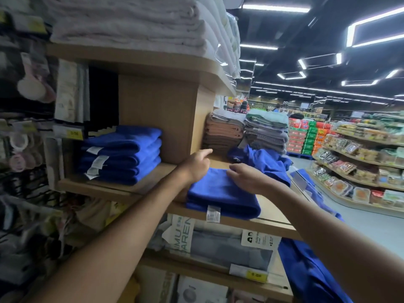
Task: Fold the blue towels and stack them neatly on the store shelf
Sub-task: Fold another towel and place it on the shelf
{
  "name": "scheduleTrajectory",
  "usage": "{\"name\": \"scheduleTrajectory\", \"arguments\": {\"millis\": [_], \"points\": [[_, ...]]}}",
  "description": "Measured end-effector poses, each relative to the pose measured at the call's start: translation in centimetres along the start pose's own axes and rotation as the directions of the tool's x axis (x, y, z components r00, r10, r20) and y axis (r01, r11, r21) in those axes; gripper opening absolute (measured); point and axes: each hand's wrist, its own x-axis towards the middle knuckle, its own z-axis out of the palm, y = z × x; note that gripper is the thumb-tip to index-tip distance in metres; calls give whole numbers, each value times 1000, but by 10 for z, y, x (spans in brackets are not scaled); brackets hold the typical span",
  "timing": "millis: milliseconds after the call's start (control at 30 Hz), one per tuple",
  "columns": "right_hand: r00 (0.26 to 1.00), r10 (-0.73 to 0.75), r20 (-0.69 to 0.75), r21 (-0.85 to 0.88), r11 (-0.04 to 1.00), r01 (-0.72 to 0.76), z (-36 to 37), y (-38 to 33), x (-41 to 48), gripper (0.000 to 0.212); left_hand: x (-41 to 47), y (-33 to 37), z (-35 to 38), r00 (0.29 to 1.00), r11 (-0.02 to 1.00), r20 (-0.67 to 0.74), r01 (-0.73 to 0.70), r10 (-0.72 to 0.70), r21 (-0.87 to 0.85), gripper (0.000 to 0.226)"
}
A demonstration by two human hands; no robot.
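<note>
One folded towel (220,197) under right hand (247,177)

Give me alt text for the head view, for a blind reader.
Two hands are at a folded blue towel on the front of a wooden store shelf: the left hand at its far left corner, the right hand resting on top. A stack of folded blue towels sits further left, and unfolded blue towels lie heaped to the right.

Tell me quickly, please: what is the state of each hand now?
Left hand: at the far edge of the folded blue towel; grip cannot be told.
Right hand: open, fingers resting on the towel's top.
</note>
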Motion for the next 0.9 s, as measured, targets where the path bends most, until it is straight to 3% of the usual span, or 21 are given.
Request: {"name": "scheduleTrajectory", "arguments": {"millis": [100, 200, 333, 400, 467, 567, 633, 700, 767, 833, 900], "points": [[995, -48, 86, -99, 993, 56, 20, 2, -6, 39, 6, 8, 15, 980, 929, 201, -67, -8, 364, 70], [994, -31, 106, -147, 988, 47, 34, 6, -11, 49, 1, -7, 21, 953, 839, 281, -63, -109, 540, 50], [986, -8, 167, -160, 986, 35, 37, 10, -10, 71, -6, -23, 23, 943, 852, 308, -55, -128, 520, 57], [988, -15, 151, -151, 988, 38, 39, 11, -8, 71, -5, -23, 23, 946, 850, 298, -53, -124, 524, 58], [999, -10, 47, -55, 998, 13, 41, 13, -11, 66, -6, -23, 24, 946, 848, 298, -51, -128, 528, 58], [958, 210, -195, -14, 976, -217, 38, 27, -23, 73, -9, -24, 23, 953, 857, 280, -44, -119, 513, 59], [921, 351, -170, -158, 913, -377, 31, 37, -33, 88, -11, -26, 21, 962, 876, 252, -30, -106, 482, 59], [918, 384, -99, -173, 902, -396, 28, 41, -35, 85, -13, -27, 20, 972, 890, 217, -21, -89, 456, 59], [923, 371, -101, -59, 924, -378, 27, 38, -32, 66, -15, -26, 19, 980, 902, 186, -21, -65, 430, 60], [927, 359, -108, 178, 924, -337, 28, 32, -27, 45, -16, -24, 19, 987, 921, 158, -23, -42, 389, 59], [930, 350, -110, 432, 860, -273, 28, 24, -25, 42, -16, -24, 18, 994, 941, 108, -18, -20, 339, 60]]}}
